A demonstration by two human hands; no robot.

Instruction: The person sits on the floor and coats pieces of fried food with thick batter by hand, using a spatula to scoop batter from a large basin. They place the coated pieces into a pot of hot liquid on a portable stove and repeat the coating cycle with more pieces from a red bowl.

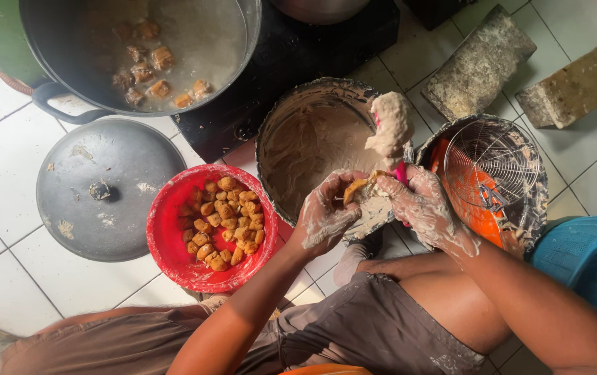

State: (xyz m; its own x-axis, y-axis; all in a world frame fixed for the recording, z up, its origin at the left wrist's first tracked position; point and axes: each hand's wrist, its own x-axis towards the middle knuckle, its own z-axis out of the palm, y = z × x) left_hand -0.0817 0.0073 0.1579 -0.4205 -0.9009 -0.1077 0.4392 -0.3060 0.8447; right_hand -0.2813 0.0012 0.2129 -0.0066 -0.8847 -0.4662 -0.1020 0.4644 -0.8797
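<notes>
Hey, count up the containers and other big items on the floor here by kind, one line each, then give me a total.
Frying pots with oil: 1
Pot lids: 1
Red bowls of fried pieces: 1
Batter basins: 1
Wire strainers: 1
Bricks: 2
Blue tubs: 1
Total: 8
</notes>
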